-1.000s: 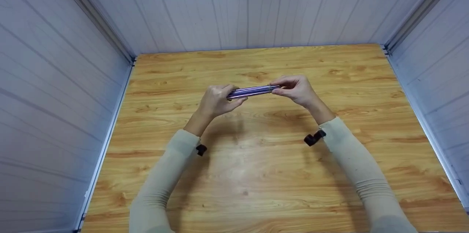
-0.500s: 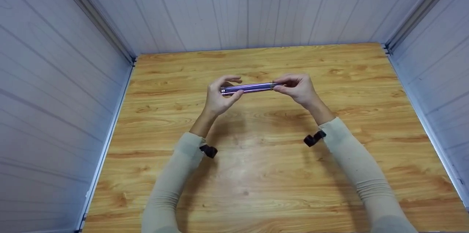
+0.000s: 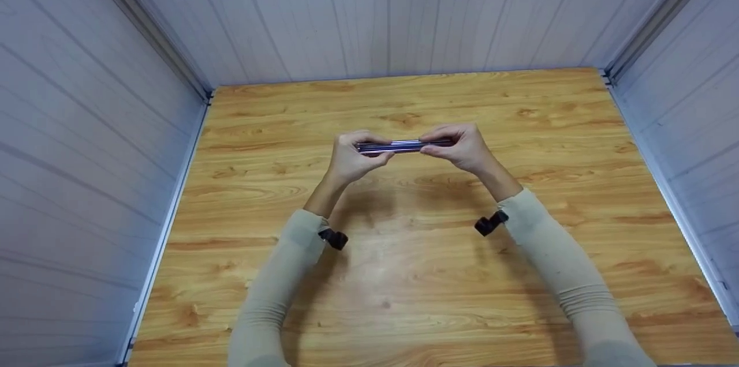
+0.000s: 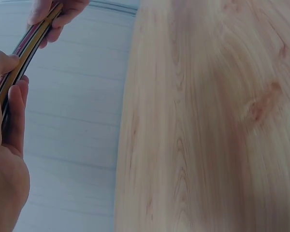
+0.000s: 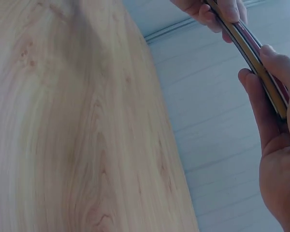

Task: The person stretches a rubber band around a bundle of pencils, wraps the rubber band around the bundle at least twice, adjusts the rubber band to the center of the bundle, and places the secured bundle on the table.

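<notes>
A slim bundle of pencils [image 3: 406, 146] is held level above the table, its long sides striped and shiny. In the left wrist view the pencils [image 4: 33, 41] show yellow, black and dark red bands. My left hand [image 3: 350, 160] grips the left end between thumb and fingers. At the right end, my right hand [image 3: 466, 150] pinches it the same way, thumb on the near side. Only the middle stretch shows between the two hands in the head view; fingers partly cover both ends. The right wrist view shows the pencils [image 5: 249, 48] lying along the right fingers.
The wood-grain table [image 3: 387, 274] spreads below both hands. White panel walls stand at the back [image 3: 387, 15], left [image 3: 75, 153] and right [image 3: 687, 124]. A small black wrist camera [image 3: 333, 238] sits on the left sleeve, another black camera [image 3: 491, 223] on the right.
The left fingers loosened and lifted, then closed on the left end again. My right hand has moved farther along the bundle, toward the left. The bundle is now more level.
</notes>
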`<action>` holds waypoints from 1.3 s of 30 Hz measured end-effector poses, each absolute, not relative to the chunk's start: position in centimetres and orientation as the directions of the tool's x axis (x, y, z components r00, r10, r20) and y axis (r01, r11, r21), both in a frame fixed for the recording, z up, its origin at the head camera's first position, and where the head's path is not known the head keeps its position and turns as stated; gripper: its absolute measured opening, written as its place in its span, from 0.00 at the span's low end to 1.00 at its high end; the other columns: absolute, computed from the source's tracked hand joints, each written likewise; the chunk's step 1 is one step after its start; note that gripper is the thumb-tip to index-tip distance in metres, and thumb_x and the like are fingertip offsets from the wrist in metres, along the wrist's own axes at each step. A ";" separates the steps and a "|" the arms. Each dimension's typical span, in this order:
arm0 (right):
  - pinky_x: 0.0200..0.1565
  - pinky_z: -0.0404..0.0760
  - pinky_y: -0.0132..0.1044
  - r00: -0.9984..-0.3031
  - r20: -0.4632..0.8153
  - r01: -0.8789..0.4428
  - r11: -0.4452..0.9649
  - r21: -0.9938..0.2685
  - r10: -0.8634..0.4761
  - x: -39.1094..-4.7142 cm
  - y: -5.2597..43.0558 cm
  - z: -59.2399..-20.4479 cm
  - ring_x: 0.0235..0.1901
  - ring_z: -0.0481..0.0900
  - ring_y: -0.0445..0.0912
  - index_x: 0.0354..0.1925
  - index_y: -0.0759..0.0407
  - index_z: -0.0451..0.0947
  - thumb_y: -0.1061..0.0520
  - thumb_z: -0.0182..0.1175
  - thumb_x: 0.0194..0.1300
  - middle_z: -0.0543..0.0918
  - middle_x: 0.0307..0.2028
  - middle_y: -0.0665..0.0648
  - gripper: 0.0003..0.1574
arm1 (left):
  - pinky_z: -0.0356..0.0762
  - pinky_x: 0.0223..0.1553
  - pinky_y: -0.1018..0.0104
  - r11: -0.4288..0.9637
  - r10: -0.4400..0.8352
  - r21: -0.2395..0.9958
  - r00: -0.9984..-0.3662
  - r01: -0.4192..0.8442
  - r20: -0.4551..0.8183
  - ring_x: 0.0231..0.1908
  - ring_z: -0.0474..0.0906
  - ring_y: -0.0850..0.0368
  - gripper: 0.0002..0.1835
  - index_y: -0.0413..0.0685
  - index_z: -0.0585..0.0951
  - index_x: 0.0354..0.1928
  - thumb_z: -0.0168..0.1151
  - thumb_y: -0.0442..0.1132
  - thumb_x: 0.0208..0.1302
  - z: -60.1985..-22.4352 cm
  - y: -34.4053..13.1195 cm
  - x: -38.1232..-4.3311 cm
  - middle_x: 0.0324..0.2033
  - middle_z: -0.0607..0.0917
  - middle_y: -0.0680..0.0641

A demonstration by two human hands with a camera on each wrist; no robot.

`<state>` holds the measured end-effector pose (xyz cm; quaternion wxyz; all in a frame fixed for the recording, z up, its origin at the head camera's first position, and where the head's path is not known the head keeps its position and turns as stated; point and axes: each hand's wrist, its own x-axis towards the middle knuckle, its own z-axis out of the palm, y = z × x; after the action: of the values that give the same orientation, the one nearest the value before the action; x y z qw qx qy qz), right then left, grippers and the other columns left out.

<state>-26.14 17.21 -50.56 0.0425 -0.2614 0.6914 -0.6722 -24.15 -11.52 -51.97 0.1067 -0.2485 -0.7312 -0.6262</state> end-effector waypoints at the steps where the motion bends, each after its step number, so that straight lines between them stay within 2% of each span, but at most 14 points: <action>1: 0.42 0.91 0.27 -0.862 0.287 -0.305 -0.023 -0.952 -0.417 -26.1 17.2 -50.5 0.41 0.94 0.36 0.50 0.80 0.89 0.73 0.77 0.67 0.97 0.45 0.43 0.15 | 0.91 0.42 0.71 0.099 0.232 0.865 -0.857 0.491 0.460 0.38 0.92 0.64 0.11 0.33 0.94 0.44 0.83 0.27 0.60 -52.0 -11.5 -24.2 0.40 0.95 0.32; 7: 0.47 0.92 0.29 -0.866 0.294 -0.315 -0.015 -0.949 -0.404 -26.0 17.6 -50.2 0.46 0.93 0.37 0.55 0.79 0.88 0.76 0.75 0.67 0.95 0.51 0.44 0.19 | 0.89 0.39 0.73 0.089 0.193 0.896 -0.890 0.436 0.414 0.35 0.91 0.65 0.11 0.32 0.94 0.44 0.82 0.25 0.59 -51.5 -12.1 -24.2 0.40 0.95 0.30; 11: 0.50 0.93 0.31 -0.850 0.343 -0.360 -0.035 -0.932 -0.400 -26.0 17.8 -49.9 0.46 0.91 0.37 0.54 0.81 0.87 0.78 0.73 0.67 0.90 0.49 0.44 0.17 | 0.89 0.37 0.72 0.078 0.182 0.906 -0.900 0.416 0.397 0.33 0.90 0.69 0.11 0.31 0.94 0.45 0.82 0.25 0.60 -51.2 -12.5 -24.4 0.40 0.94 0.28; 19: 0.43 0.92 0.29 -0.867 0.323 -0.354 0.014 -0.935 -0.380 -26.1 17.6 -49.7 0.40 0.91 0.38 0.48 0.67 0.95 0.76 0.76 0.65 0.93 0.45 0.53 0.14 | 0.89 0.39 0.71 0.094 0.174 0.916 -0.913 0.389 0.370 0.34 0.90 0.67 0.11 0.33 0.94 0.45 0.82 0.26 0.60 -51.2 -11.6 -24.1 0.41 0.95 0.31; 24: 0.40 0.90 0.27 -0.871 0.311 -0.347 0.028 -0.937 -0.381 -26.3 17.5 -49.9 0.39 0.91 0.38 0.47 0.70 0.94 0.75 0.77 0.64 0.94 0.43 0.53 0.13 | 0.89 0.39 0.70 0.116 0.186 0.916 -0.915 0.384 0.359 0.35 0.90 0.66 0.10 0.35 0.95 0.45 0.81 0.26 0.61 -51.0 -11.6 -24.1 0.41 0.94 0.31; 31: 0.38 0.88 0.25 -0.856 0.325 -0.377 0.055 -0.924 -0.401 -26.3 17.6 -50.1 0.37 0.90 0.36 0.47 0.76 0.92 0.76 0.77 0.64 0.94 0.41 0.41 0.13 | 0.89 0.40 0.71 0.137 0.206 0.918 -0.917 0.373 0.342 0.36 0.90 0.65 0.10 0.34 0.94 0.45 0.82 0.27 0.61 -51.0 -11.6 -24.2 0.42 0.95 0.32; 39: 0.38 0.88 0.25 -0.844 0.348 -0.391 0.024 -0.920 -0.408 -26.3 17.4 -50.3 0.38 0.90 0.37 0.48 0.76 0.92 0.77 0.76 0.64 0.94 0.42 0.43 0.13 | 0.90 0.41 0.68 0.137 0.199 0.920 -0.920 0.367 0.337 0.36 0.89 0.64 0.11 0.34 0.94 0.45 0.82 0.27 0.61 -51.1 -11.4 -24.2 0.42 0.94 0.31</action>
<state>-26.31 17.44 -50.29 0.0064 -0.2791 0.7157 -0.6402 -24.18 -11.44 -51.12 0.0665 -0.1884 -0.7512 -0.6292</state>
